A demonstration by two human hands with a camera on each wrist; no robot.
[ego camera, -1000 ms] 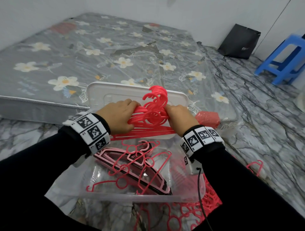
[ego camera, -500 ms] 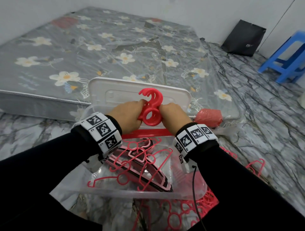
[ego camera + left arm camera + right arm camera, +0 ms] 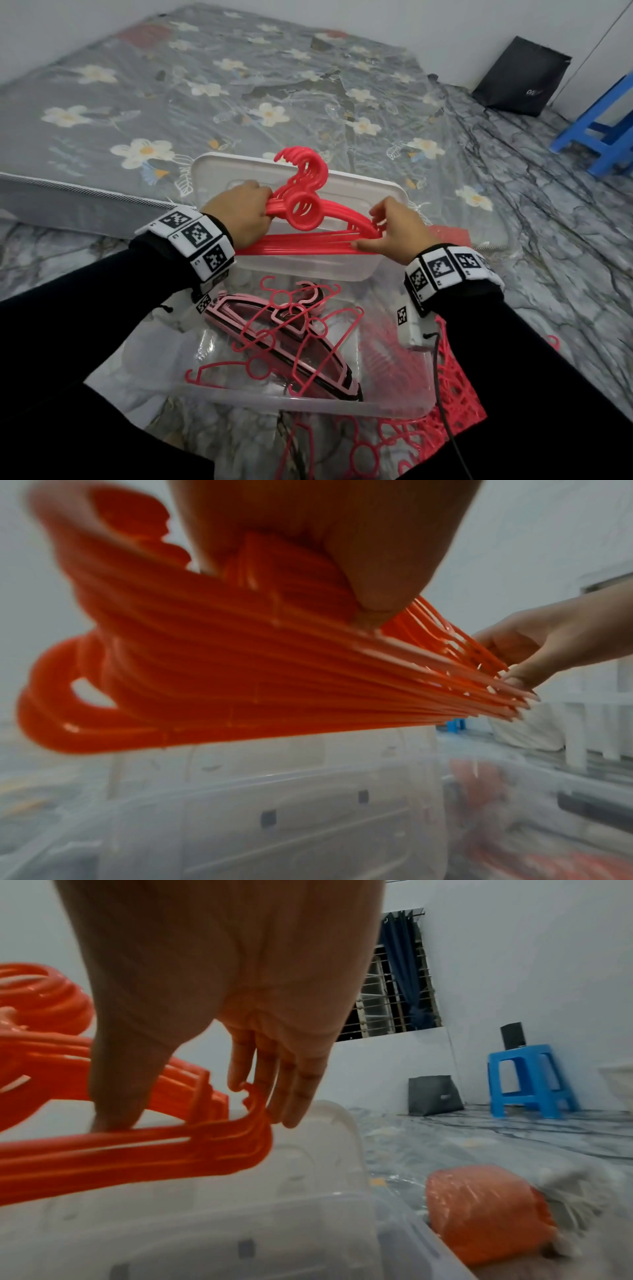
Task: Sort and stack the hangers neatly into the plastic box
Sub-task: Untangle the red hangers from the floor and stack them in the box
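Both grips hold red bundle (image 3: pixel 318 219) | box (image 3: pixel 308 406): pink hangers (image 3: pixel 284 339)

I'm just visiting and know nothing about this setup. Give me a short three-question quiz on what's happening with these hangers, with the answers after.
1. True or false: both the left hand and the right hand are on the bundle of red hangers.
2. Multiple choice: the bundle is held (a) deep inside the clear plastic box, (b) above the box's far end, in front of the white lid, (c) on the blue stool.
3. Fill in: the dark-edged hangers already lying in the box are ____ in colour.

Key
1. True: the left hand grips near the hooks, and the right hand's fingers hold the outer ends.
2. b
3. Pink: the pink hangers.
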